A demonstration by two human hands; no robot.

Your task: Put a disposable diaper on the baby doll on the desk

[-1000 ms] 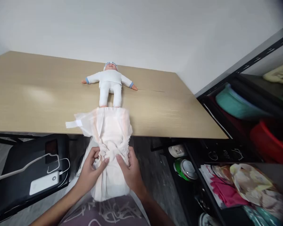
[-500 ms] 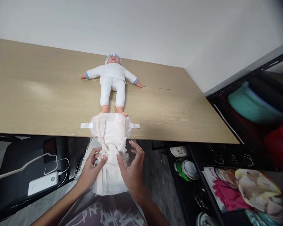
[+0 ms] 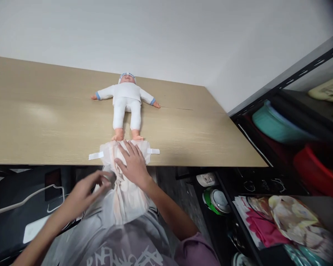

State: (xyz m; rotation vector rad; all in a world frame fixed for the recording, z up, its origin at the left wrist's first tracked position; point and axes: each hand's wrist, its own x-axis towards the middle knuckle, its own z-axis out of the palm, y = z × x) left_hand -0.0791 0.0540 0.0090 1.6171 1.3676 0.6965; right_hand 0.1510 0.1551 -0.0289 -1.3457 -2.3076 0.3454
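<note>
A baby doll [image 3: 127, 100] in a white suit lies on its back on the wooden table [image 3: 44, 122], feet toward me. Just below its feet a white diaper [image 3: 111, 153] is spread over the table's front edge, its tape tabs sticking out left and right, and its lower half hangs down toward my lap. My right hand [image 3: 132, 163] lies flat on the diaper's upper part, fingers stretched out. My left hand [image 3: 84, 192], blurred by motion, pinches the diaper's gathered edge below the table edge.
A black bag [image 3: 13, 207] with a white power bank and cable sits at lower left. A dark shelf unit [image 3: 280, 147] at right holds teal and red tubs, packets and cups. A white wall runs behind the table.
My right hand has let go of the diaper's lower part and moved up to lie flat on its top. My left hand has shifted left and lower.
</note>
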